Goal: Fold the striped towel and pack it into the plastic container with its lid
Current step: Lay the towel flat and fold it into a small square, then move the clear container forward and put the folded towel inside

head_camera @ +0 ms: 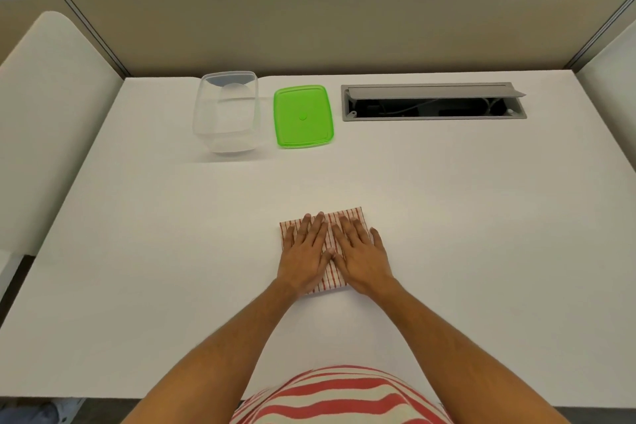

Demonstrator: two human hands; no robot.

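The striped towel [351, 215], red lines on white, lies folded into a small rectangle on the white table [447, 217] near its middle front. Both palms press flat on it: my left hand [304, 253] covers its left half and my right hand [361, 251] its right half, fingers spread and pointing away from me. Most of the towel is hidden under the hands. The clear plastic container [225, 112] stands open and empty at the back left. Its green lid [303, 116] lies flat on the table just right of it.
A grey cable hatch [433, 101] with its flap raised is set into the table at the back right. Beige partition walls [309, 21] close off the back and sides. Neighbouring white desks flank the table.
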